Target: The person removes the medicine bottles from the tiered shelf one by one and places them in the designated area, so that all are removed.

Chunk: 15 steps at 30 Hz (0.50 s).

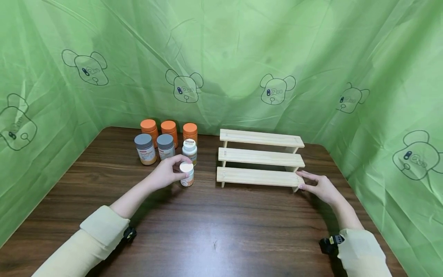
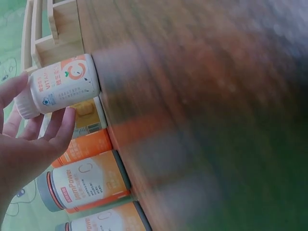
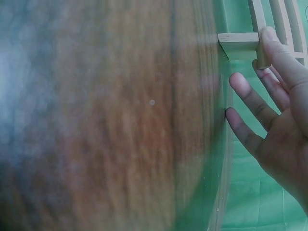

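Observation:
A small white pill bottle [image 1: 187,177] with an orange-marked label stands on the table, its cap between the thumb and fingers of my left hand [image 1: 168,172]. In the left wrist view, the label of this pill bottle [image 2: 65,85] reads VITA and shows an orange C. On the other side, my right hand [image 1: 320,187] pinches the right end of the lowest board of a three-step wooden rack [image 1: 257,177]. The right wrist view has the thumb on the board's end [image 3: 261,57], with two fingers spread apart from it.
Behind the left hand stand two grey-lidded jars [image 1: 145,150], three orange-lidded jars [image 1: 168,129] and another white bottle [image 1: 189,148]. Green curtain [image 1: 235,50] with bear drawings encloses the brown wooden table [image 1: 214,231] at the back and sides.

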{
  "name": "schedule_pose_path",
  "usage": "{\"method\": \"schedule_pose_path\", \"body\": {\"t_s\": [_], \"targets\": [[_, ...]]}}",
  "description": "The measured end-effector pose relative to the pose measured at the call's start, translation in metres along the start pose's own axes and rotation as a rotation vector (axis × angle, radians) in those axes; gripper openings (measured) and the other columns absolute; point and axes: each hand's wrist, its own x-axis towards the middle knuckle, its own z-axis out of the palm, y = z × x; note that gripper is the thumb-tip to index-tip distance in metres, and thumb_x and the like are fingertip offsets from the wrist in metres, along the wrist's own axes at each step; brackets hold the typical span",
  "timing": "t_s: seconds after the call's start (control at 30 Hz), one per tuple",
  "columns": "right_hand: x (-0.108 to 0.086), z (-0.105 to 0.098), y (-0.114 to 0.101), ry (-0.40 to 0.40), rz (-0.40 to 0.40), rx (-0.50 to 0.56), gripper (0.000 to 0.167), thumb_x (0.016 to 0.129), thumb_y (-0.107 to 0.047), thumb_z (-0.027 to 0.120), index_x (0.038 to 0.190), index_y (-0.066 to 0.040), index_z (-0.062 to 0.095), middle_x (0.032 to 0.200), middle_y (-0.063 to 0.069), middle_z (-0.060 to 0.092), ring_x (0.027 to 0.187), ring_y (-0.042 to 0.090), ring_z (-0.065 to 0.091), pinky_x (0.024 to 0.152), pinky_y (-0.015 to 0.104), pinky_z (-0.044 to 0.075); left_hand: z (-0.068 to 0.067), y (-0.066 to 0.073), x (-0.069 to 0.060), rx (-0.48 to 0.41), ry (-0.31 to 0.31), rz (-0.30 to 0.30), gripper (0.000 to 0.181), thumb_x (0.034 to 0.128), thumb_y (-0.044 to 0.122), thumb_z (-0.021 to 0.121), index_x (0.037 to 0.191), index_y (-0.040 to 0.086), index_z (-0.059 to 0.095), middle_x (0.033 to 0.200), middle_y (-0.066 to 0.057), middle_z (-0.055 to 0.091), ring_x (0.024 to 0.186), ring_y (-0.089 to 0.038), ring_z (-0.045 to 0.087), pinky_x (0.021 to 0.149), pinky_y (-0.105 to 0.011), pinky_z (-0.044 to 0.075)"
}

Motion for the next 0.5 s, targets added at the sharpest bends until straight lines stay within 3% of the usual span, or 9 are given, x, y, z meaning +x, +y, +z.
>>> {"method": "schedule_pose_path", "body": {"t_s": [0.2,0.33,0.4,0.5], "targets": [[0.002,-0.001,0.001,-0.026,0.015,0.048,0.055,0.084,-0.036,0.07,0.135,-0.019,0.054,0.14,0.017,0.047,0.124,0.03,0.045,0.092,0.021,0.039,-0.002,0.001,0.002,0.003,-0.004,0.018,0.042,0.081,0.01,0.074,0.12,0.008,0.058,0.109,-0.009,0.064,0.097,-0.023,0.062,0.082,-0.041,0.052],[0.0,-0.004,-0.002,-0.044,0.045,0.083,0.057,0.086,-0.036,0.068,0.137,-0.016,0.051,0.133,0.018,0.053,0.111,0.024,0.054,0.082,0.017,0.043,-0.009,0.005,-0.001,0.074,0.024,0.069,0.043,0.085,0.014,0.07,0.125,0.007,0.056,0.119,-0.012,0.061,0.106,-0.028,0.059,0.091,-0.05,0.047],[0.0,-0.008,-0.007,-0.031,0.059,0.067,0.058,0.087,-0.038,0.066,0.138,-0.015,0.05,0.129,0.018,0.057,0.106,0.023,0.057,0.081,0.02,0.045,-0.015,0.008,-0.004,0.131,0.051,0.09,0.043,0.0868,0.018,0.069,0.127,0.008,0.055,0.123,-0.011,0.058,0.111,-0.028,0.056,0.093,-0.052,0.044],[0.001,-0.016,-0.017,0.026,0.029,-0.015,0.053,0.089,-0.038,0.064,0.135,-0.013,0.053,0.129,0.016,0.058,0.108,0.028,0.058,0.084,0.035,0.048,-0.024,0.013,-0.01,0.205,0.1,0.112,0.042,0.0884,0.022,0.067,0.127,0.011,0.055,0.129,-0.008,0.054,0.118,-0.026,0.05,0.096,-0.052,0.042]]}}
